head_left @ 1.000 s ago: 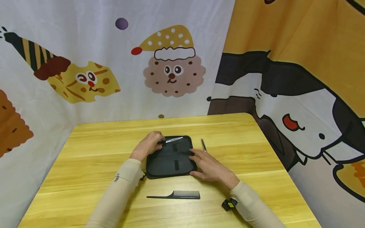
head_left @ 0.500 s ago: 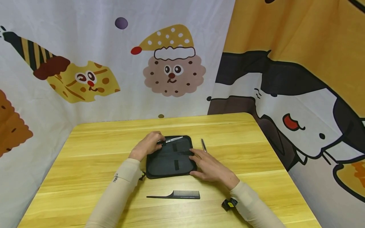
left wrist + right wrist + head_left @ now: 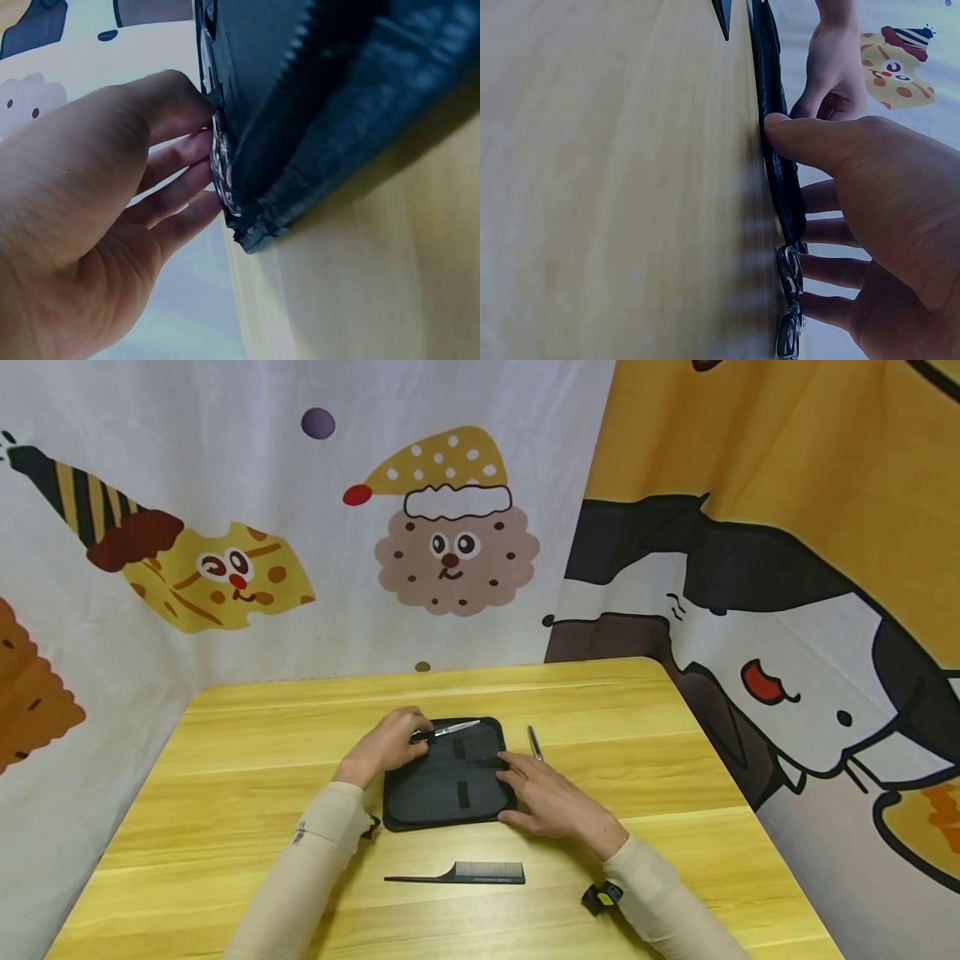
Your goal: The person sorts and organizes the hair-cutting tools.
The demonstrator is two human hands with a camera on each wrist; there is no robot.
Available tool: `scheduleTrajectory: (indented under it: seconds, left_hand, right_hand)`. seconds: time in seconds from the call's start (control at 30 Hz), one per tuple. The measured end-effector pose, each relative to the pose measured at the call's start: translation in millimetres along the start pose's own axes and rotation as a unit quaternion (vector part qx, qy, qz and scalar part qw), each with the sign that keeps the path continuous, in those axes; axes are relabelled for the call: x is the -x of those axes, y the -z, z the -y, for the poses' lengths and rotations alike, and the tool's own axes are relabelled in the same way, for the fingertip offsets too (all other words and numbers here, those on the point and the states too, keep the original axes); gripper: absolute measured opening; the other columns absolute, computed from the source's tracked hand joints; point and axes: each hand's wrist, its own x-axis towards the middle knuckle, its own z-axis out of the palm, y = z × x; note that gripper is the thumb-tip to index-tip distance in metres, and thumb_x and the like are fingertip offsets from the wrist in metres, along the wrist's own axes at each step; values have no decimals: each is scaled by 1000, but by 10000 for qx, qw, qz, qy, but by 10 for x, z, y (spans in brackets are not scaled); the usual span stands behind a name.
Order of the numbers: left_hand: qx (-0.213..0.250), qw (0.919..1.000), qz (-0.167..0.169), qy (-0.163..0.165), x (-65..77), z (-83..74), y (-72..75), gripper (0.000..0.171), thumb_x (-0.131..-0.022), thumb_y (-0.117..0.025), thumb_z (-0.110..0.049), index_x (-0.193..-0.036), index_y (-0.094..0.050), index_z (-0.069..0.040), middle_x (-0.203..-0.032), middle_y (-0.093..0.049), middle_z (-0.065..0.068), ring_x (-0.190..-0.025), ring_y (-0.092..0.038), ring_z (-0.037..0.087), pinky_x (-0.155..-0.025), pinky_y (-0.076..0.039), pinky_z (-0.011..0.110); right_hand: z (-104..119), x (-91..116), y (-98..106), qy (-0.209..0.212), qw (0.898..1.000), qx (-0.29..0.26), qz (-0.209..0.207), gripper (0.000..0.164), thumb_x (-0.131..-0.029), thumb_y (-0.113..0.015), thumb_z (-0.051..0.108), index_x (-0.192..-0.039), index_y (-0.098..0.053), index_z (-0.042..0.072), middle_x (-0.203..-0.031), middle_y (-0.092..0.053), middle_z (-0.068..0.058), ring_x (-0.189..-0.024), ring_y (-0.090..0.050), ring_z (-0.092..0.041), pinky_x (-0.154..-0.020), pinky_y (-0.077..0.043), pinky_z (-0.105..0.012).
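An unfolded black zip case (image 3: 431, 797) lies on the table, with scissors (image 3: 457, 727) along its far edge, blades pointing right. My left hand (image 3: 390, 740) pinches their handles at the far left corner. In the left wrist view, the thumb and fingertips meet the metal handle loops (image 3: 221, 161) against the case. My right hand (image 3: 551, 797) rests on the case's right edge, thumb on the near part and fingers extended. Just beyond those fingers lies a second metal tool (image 3: 535, 743), partly hidden by the hand; its looped handles (image 3: 788, 281) show in the right wrist view.
A black tail comb (image 3: 487, 873) lies in front of the case, teeth facing away and tail pointing left. The light wooden table (image 3: 262, 727) ends at a printed curtain (image 3: 330, 635) behind and to the right. Elastic loops (image 3: 463, 794) cross the case's inside.
The left forearm and wrist have shifted very slightly to the left. The case, scissors, comb and right hand look the same.
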Motion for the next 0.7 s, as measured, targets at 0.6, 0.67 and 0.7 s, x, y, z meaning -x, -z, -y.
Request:
scheduleTrajectory:
  seconds: [0.6,0.67,0.7]
  left_hand:
    - [39,9960,-892,-40,315,-37,35,69,-97,-71,-38,-155,-49,-7,-154,-43,20,-138,-40,37,-108,-42,59]
    - [-15,9952,-980,-7,351,-46,48,73,-97,-70,-43,-157,-45,-10,-156,-41,19,-140,-37,37,-110,-39,60]
    - [-27,9949,-1013,-1,369,-50,55,75,-97,-69,-45,-158,-44,-11,-157,-40,18,-141,-36,37,-110,-38,60]
  right_hand:
    - [11,5,0,-19,10000,31,11,68,-98,-63,53,-143,-60,2,-160,-37,-22,-145,-34,-32,-118,-35,-49]
    - [10,6,0,-32,10000,33,13,68,-98,-63,53,-143,-60,2,-160,-37,-22,-145,-33,-31,-118,-34,-49]
    - [10,6,-1,-33,10000,26,10,68,-98,-63,53,-144,-60,2,-160,-37,-21,-145,-33,-31,-118,-34,-48]
